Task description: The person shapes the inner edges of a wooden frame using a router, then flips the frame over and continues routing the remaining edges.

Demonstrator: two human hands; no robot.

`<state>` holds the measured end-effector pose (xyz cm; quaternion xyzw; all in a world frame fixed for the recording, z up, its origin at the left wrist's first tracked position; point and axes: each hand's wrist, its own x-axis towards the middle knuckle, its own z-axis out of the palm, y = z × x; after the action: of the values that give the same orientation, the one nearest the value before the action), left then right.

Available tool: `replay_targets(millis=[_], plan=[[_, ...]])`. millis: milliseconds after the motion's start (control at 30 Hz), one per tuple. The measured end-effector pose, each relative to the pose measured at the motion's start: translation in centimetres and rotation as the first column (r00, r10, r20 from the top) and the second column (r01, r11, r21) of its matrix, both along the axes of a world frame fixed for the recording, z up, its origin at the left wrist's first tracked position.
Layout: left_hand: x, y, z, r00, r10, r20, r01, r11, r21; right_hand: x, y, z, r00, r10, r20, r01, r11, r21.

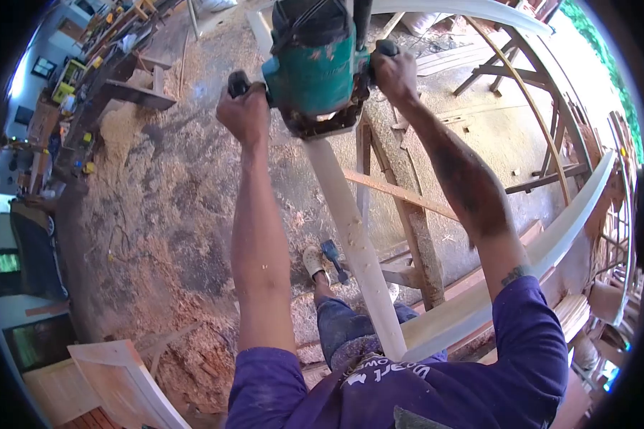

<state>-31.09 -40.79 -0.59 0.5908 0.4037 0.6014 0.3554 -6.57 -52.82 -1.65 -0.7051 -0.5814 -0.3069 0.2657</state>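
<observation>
A green-and-black plunge router (323, 75) stands on a long pale wooden board (352, 232), far out in front of me. My left hand (243, 114) is wrapped round its left black handle. Round the right handle, my right hand (395, 75) is closed too. The router's base hides the part of the board beneath it, and I cannot see the bit. From the router the board runs back towards my waist. There it meets a second, curved pale wooden piece (508, 275) that sweeps off to the right.
Wooden trestle legs (408, 222) stand below the board. A blue tool (333, 261) lies on the shaving-strewn floor (157, 214) by my foot. Another wooden frame (544, 86) is at the right. A panel (118, 379) leans at lower left, and a cluttered bench (71, 100) lines the left.
</observation>
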Motion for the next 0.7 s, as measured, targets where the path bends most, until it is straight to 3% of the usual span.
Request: replay_targets(millis=[67, 100, 133, 200, 233, 267, 333, 400, 467, 533, 600, 667, 700], plan=[[0.2, 0.8, 0.3, 1.0, 0.016, -0.015, -0.016, 1.0, 0.025, 0.5, 1.2, -0.5, 0.998, -0.028, 0.055, 0.027, 0.999, 0.017], [0.2, 1.0, 0.4, 0.999, 0.019, -0.028, -0.017, 0.998, 0.062, 0.8, 1.6, -0.4, 0.998, -0.06, -0.004, 0.059, 0.997, -0.04], [0.3, 1.3, 0.5, 0.999, 0.029, -0.032, -0.027, 0.999, 0.045, 1.0, 2.1, -0.2, 0.998, 0.049, -0.034, -0.047, 0.997, 0.058], [0.4, 2.1, 0.7, 0.991, 0.056, -0.12, -0.058, 0.998, -0.014, 1.5, 2.9, 0.4, 0.989, 0.069, 0.132, -0.084, 0.99, 0.112], [0.5, 2.5, 0.6, 0.99, 0.061, -0.128, -0.066, 0.997, -0.028, 3.4, 4.1, -1.1, 0.982, -0.119, 0.145, 0.128, 0.99, -0.054], [0.7, 2.9, 0.5, 0.992, 0.075, -0.097, -0.073, 0.997, 0.023, 4.0, 5.7, -2.4, 0.989, -0.148, 0.008, 0.148, 0.984, -0.097], [1.3, 4.2, 0.1, 0.994, 0.084, -0.069, -0.08, 0.995, 0.067, 5.0, 6.9, -3.1, 0.978, -0.192, 0.088, 0.201, 0.973, -0.117], [1.3, 5.6, -0.3, 1.0, 0.003, -0.011, -0.002, 0.993, 0.115, 3.6, 6.1, -1.3, 0.98, -0.164, 0.116, 0.171, 0.984, -0.058], [1.4, 5.4, 0.6, 0.998, 0.053, -0.032, -0.051, 0.998, 0.048, 2.5, 6.2, 0.6, 0.98, -0.137, 0.142, 0.138, 0.99, 0.003], [1.5, 6.7, 0.3, 0.998, 0.045, -0.052, -0.039, 0.993, 0.111, 2.2, 6.6, 1.4, 0.996, -0.02, 0.082, 0.014, 0.998, 0.067], [2.4, 6.0, 1.6, 0.988, 0.114, -0.102, -0.107, 0.992, 0.07, 3.1, 7.7, 0.8, 0.995, -0.071, 0.075, 0.068, 0.997, 0.046], [2.3, 7.0, 1.3, 0.999, -0.037, 0.036, 0.035, 0.997, 0.073, 3.2, 8.4, 1.0, 1.0, -0.001, 0.014, 0.001, 0.999, 0.042], [2.6, 7.4, 1.2, 1.0, 0.005, 0.02, -0.006, 0.998, 0.061, 3.1, 8.6, 1.1, 1.0, -0.004, 0.028, 0.003, 0.999, 0.052]])
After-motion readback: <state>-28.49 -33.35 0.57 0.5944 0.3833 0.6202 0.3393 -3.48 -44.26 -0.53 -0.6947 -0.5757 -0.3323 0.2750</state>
